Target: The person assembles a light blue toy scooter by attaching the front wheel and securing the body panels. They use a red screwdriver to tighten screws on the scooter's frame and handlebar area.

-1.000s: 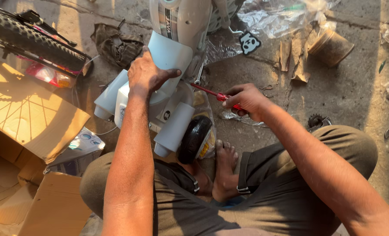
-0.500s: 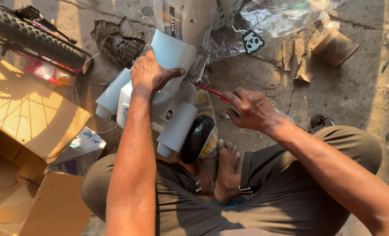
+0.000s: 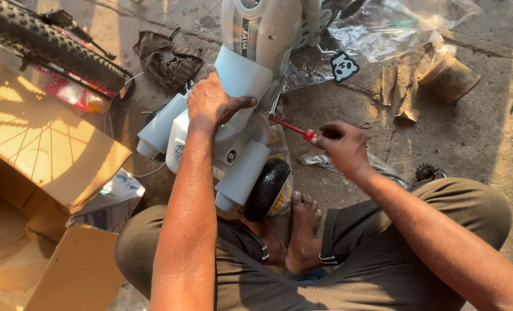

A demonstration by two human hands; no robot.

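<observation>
On concrete floor (image 3: 475, 144), left hand (image 3: 213, 103) gripping one white toy vehicle (image 3: 233, 144), right hand (image 3: 340, 147) clutching one red screwdriver (image 3: 291, 128).

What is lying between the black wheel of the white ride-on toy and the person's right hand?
In the head view, crumpled clear plastic wrap lies on the concrete floor between the black wheel and the right hand.
</observation>
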